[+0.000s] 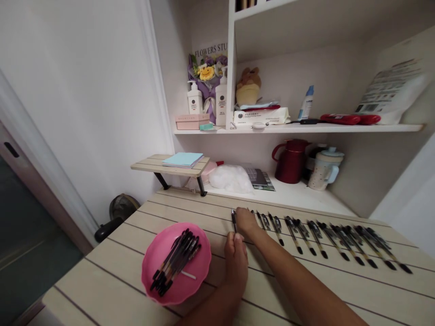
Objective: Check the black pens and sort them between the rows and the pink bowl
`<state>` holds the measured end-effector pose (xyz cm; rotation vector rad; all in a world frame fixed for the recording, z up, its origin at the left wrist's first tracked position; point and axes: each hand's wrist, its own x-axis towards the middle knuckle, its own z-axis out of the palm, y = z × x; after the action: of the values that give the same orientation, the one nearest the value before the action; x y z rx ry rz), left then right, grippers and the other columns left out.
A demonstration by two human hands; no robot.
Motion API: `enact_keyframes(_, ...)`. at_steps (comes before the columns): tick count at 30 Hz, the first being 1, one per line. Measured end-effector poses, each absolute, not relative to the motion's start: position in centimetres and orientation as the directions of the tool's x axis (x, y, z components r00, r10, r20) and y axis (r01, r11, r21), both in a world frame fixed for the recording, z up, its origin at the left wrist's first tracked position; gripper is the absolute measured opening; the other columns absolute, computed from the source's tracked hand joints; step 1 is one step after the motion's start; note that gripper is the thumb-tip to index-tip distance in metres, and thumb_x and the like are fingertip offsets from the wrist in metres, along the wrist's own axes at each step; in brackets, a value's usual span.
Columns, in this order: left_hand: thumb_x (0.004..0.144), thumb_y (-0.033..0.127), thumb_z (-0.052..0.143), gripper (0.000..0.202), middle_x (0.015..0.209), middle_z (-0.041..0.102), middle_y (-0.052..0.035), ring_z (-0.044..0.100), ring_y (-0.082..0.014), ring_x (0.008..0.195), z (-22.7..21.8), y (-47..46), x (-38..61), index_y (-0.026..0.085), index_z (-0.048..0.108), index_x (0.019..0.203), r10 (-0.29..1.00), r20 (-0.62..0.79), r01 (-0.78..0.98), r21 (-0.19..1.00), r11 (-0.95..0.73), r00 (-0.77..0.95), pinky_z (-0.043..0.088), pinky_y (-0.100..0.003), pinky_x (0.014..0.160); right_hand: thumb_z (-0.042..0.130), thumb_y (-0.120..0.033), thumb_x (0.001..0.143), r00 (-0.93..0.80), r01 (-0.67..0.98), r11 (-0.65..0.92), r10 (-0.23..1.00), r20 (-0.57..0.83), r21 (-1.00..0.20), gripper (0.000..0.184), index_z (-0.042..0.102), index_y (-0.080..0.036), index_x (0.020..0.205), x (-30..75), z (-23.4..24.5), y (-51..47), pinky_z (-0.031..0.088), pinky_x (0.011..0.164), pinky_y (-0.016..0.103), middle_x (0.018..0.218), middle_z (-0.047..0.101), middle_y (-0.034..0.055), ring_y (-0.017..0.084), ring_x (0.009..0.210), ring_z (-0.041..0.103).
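Between my two hands is a slim black pen [234, 216], upper end showing on the table's far side. My left hand [237, 256] is closed on its near end, thumb and fingers together. Curled against the pen's upper part is my right hand [247, 222], its fingertips partly hidden. To the right, several black pens [292, 234] lie slanted in a row, with shorter dark pieces among them. Left of my left hand stands a pink scalloped plate [149, 258] bearing a heap of black pens [176, 260] and a small white stick [189, 275].
The slatted wooden table [112, 271] carries a small raised stand [146, 164] with blue paper [183, 159]. Behind are a plastic bag [231, 177], a red jug [292, 160] and a pale tumbler [324, 170]. Above runs a white shelf [306, 128] with bottles and packets.
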<state>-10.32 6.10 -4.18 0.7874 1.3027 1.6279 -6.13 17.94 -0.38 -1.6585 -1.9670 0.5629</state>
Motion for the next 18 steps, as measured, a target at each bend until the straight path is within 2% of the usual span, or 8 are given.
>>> enact_keyframes(2,0.079,0.049,0.04,0.032,0.062,0.047,0.002,0.042,-0.0093,0.054,-4.3,6.1,-10.3,0.019,0.05,0.077,0.934,0.005,-0.166,0.984,-0.068,-0.357,0.036,-0.02,0.051,0.051,-0.016,0.073,-0.143,0.707,0.18,0.984,0.11,-0.684,0.009,0.06,-0.016,0.068,-4.8,-0.2,17.2,0.044,0.062,0.025,0.073,0.067,0.0114,0.019,0.072,0.063)
enact_keyframes(5,0.08,0.048,0.038,0.035,0.052,0.04,0.0041,0.037,-0.0094,0.049,-4.2,6.0,-10.2,0.017,0.054,0.076,0.963,0.049,-0.055,0.996,-0.066,-0.266,0.032,-0.02,0.048,0.043,-0.026,0.079,-0.121,0.558,0.167,0.985,0.12,-0.813,0.016,0.056,-0.018,0.071,-1.7,0.4,15.8,0.041,0.049,0.022,0.06,0.062,0.0027,0.013,0.054,0.057)
enact_keyframes(6,0.08,0.048,0.039,0.036,0.052,0.04,0.004,0.038,-0.0097,0.049,-4.1,5.9,-10.2,0.017,0.056,0.075,0.969,0.073,-0.007,0.997,-0.077,-0.235,0.031,-0.021,0.049,0.044,-0.029,0.078,-0.094,0.445,0.159,0.987,0.13,-0.881,0.016,0.054,-0.019,0.073,-0.6,0.6,15.3,0.039,0.045,0.021,0.058,0.06,0.0004,0.011,0.05,0.055)
enact_keyframes(8,0.08,0.047,0.038,0.038,0.052,0.041,0.0033,0.039,-0.0103,0.051,-3.9,5.7,-10.2,0.016,0.059,0.076,0.976,0.125,0.071,0.991,-0.113,-0.181,0.031,-0.021,0.05,0.054,-0.033,0.072,-0.009,0.063,0.143,0.99,0.143,-0.988,0.014,0.052,-0.02,0.074,1.4,1.2,14.4,0.036,0.042,0.02,0.057,0.057,-0.0029,0.009,0.045,0.05)
enact_keyframes(10,0.081,0.046,0.038,0.038,0.054,0.041,0.0031,0.039,-0.0107,0.053,-3.8,5.5,-10.2,0.015,0.061,0.078,0.975,0.173,0.124,0.98,-0.157,-0.138,0.03,-0.021,0.051,0.064,-0.032,0.064,0.082,-0.249,0.155,0.987,0.138,-0.956,0.023,0.054,-0.021,0.081,2.8,1.8,13.5,0.035,0.041,0.019,0.06,0.055,-0.0045,0.007,0.045,0.047)
enact_keyframes(11,0.081,0.046,0.038,0.039,0.054,0.04,0.0031,0.039,-0.0108,0.054,-3.7,5.4,-10.3,0.015,0.061,0.078,0.974,0.194,0.144,0.974,-0.176,-0.121,0.03,-0.022,0.052,0.067,-0.032,0.062,0.118,-0.315,0.17,0.983,0.139,-0.934,0.028,0.055,-0.021,0.085,3.3,2.1,13.2,0.035,0.042,0.019,0.062,0.055,-0.0047,0.007,0.046,0.047)
enact_keyframes(14,0.082,0.046,0.037,0.04,0.053,0.038,0.0034,0.038,-0.011,0.054,-3.6,5.3,-10.3,0.015,0.061,0.075,0.968,0.235,0.203,0.955,-0.214,-0.087,0.028,-0.022,0.053,0.068,-0.033,0.062,0.179,-0.346,0.23,0.968,0.176,-0.91,0.035,0.056,-0.021,0.092,3.5,2.9,12.4,0.037,0.045,0.019,0.066,0.055,-0.0038,0.008,0.051,0.049)
enact_keyframes(18,0.082,0.043,0.037,0.037,0.054,0.037,0.0035,0.038,-0.0112,0.055,-3.4,5.3,-10.4,0.015,0.059,0.071,0.964,0.254,0.246,0.942,-0.229,-0.075,0.03,-0.022,0.055,0.068,-0.036,0.062,0.153,-0.262,0.286,0.955,0.253,-0.922,0.038,0.055,-0.02,0.094,2.8,3.6,11.8,0.038,0.047,0.021,0.065,0.052,-0.0038,0.009,0.053,0.048)
